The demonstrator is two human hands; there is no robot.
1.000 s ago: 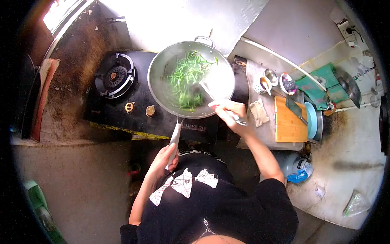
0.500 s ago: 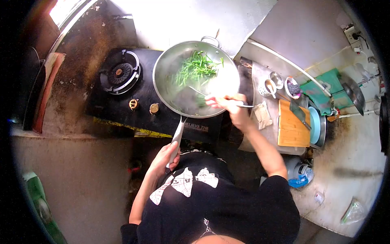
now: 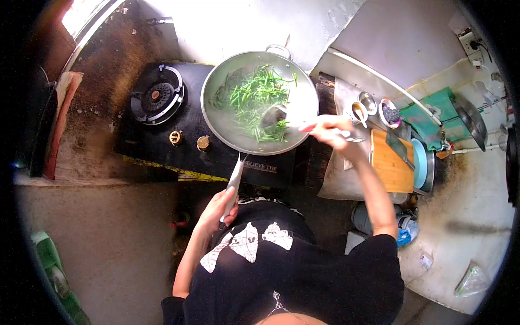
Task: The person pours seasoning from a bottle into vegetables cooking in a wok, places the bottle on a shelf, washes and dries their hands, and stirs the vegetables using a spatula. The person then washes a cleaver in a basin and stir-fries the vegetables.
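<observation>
My left hand is wrapped round the long grey handle of a large wok on the stove's right side. Cut green vegetable strips lie across the middle of the wok, with steam over them. In my right hand, just beyond the wok's right rim, is a metal spatula. Its rounded head rests among the greens, partly blurred, and the handle end sticks out to the right of my fist.
An unused burner and two knobs are on the left of the black stove. On the right are a cutting board with a cleaver, a blue plate, a cup and small bowls. A gas cylinder stands below.
My right hand has moved right, out past the wok's rim, with the spatula. Its head now shows among the greens, which are spread wider and lower. My left hand keeps its hold.
</observation>
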